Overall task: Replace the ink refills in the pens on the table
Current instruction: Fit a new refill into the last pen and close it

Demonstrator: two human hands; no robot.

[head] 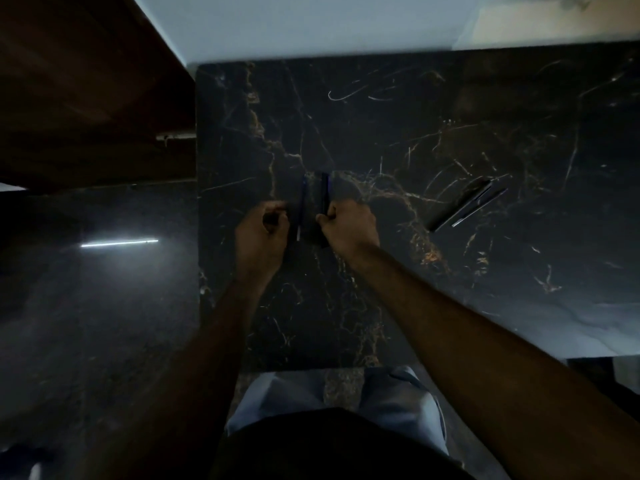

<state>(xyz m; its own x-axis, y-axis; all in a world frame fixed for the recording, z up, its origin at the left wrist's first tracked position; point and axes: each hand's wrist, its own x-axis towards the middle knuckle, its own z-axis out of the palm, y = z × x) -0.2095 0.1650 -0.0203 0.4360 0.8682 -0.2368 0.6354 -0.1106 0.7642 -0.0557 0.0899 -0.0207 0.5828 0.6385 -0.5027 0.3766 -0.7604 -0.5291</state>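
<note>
The scene is dim. My right hand point(349, 225) is shut on a dark pen barrel point(324, 194) that points away from me over the black marble table point(450, 278). A thin blue refill with a pale tip point(302, 206) lies just left of it, between my hands. My left hand point(263, 233) is curled beside the refill, fingers bent; whether it touches the refill I cannot tell. To the right, two more dark pens point(467, 206) lie side by side at a slant on the table.
The table's left edge point(198, 202) runs just left of my left hand, with dark glossy floor point(104, 306) beyond it. A brown wooden cabinet point(86, 91) stands at the upper left. A pale wall point(311, 26) lies behind the table.
</note>
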